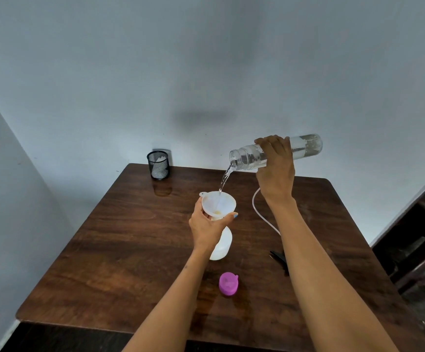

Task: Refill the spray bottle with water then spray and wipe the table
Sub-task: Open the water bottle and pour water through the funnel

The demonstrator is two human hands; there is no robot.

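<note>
My right hand [276,171] grips a clear water bottle [305,148], tipped mouth-down to the left. A thin stream of water [223,180] falls from it into a white funnel [219,203]. The funnel sits in the neck of the white spray bottle [223,246], which stands upright in the middle of the wooden table [130,224]. My left hand [207,224] holds the funnel at its base, thumb and fingers curled round it. The black spray head [278,257] with its thin white tube [259,212] lies on the table behind my right forearm, partly hidden.
A pink bottle cap [228,283] lies near the table's front. A black mesh cup [158,165] holding a white cloth stands at the back left corner by the wall. Dark furniture [414,250] stands to the right of the table.
</note>
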